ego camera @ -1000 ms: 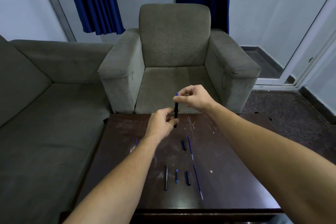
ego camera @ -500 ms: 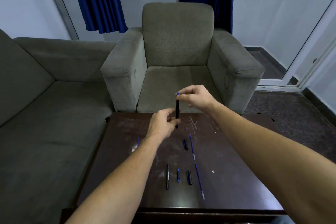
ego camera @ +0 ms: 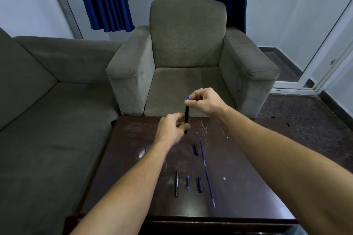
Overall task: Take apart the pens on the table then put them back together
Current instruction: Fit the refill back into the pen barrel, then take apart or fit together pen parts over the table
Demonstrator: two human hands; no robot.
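Two hands: both pinch one pen barrel (ego camera: 186, 114), upright above table (ego camera: 248, 187).
Left hand (ego camera: 170, 129): fingers closed on low end, prob. to steady it.
Right hand (ego camera: 205, 102): nips blue tip piece (ego camera: 188, 97), prob. to twist.
Loose parts: refill (ego camera: 210, 188), cap (ego camera: 199, 184) in row, easy reach.

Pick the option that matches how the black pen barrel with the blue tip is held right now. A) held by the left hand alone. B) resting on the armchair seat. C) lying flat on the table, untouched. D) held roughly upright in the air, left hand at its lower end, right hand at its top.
D: the pen barrel stands roughly upright above the table, with the left hand pinching its lower end and the right hand gripping near the blue tip.
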